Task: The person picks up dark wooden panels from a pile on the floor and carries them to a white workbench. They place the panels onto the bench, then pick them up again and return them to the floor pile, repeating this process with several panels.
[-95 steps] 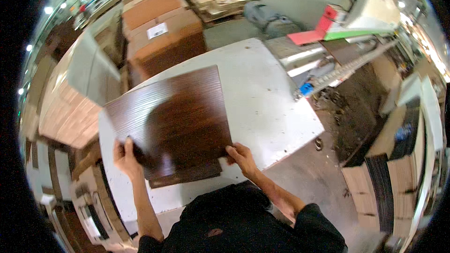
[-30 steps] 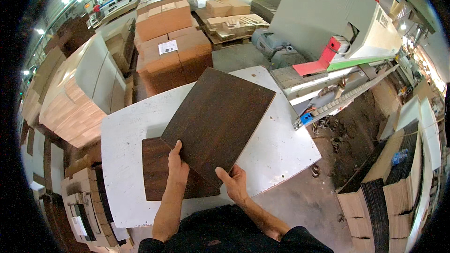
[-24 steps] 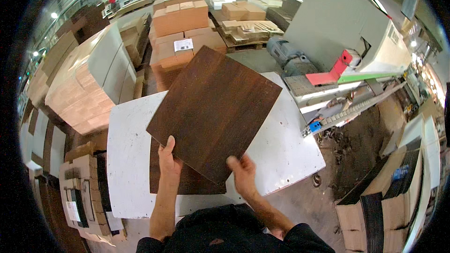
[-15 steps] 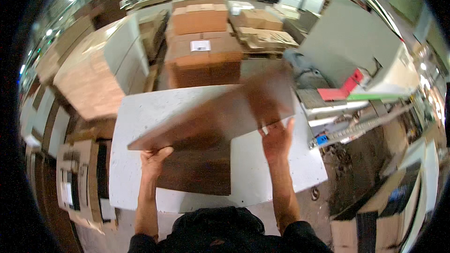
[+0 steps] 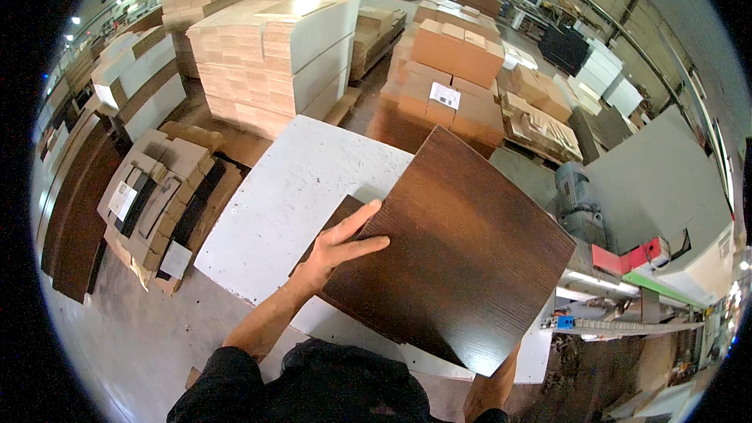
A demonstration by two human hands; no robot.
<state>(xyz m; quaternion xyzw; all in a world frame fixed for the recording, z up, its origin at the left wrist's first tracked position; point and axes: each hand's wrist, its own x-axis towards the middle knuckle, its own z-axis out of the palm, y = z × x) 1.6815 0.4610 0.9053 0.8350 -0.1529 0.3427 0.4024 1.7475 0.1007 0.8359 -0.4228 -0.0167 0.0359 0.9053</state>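
A dark brown wood-grain board (image 5: 462, 254) is held tilted above the white tabletop (image 5: 313, 164), its broad face toward me. My left hand (image 5: 337, 251) grips its left edge, with two extended digits lying along the face. My right hand is hidden beneath the lower right corner; only the right wrist (image 5: 504, 372) and forearm show, so its fingers cannot be seen. Another dark brown board (image 5: 338, 215) lies on the tabletop, mostly covered by the raised one and by my left hand.
Pale stacked boards (image 5: 258, 70) rise beyond the table at the left. Cardboard boxes (image 5: 439, 98) stand behind it. A bundle of flat cardboard (image 5: 157, 188) sits left of the table. At the right is a machine with a grey motor (image 5: 576, 192) and a red part (image 5: 627, 257).
The view has swung left. The board has turned from nearly edge-on to showing its broad face. My right hand, visible at its edge before, has passed out of sight behind it.
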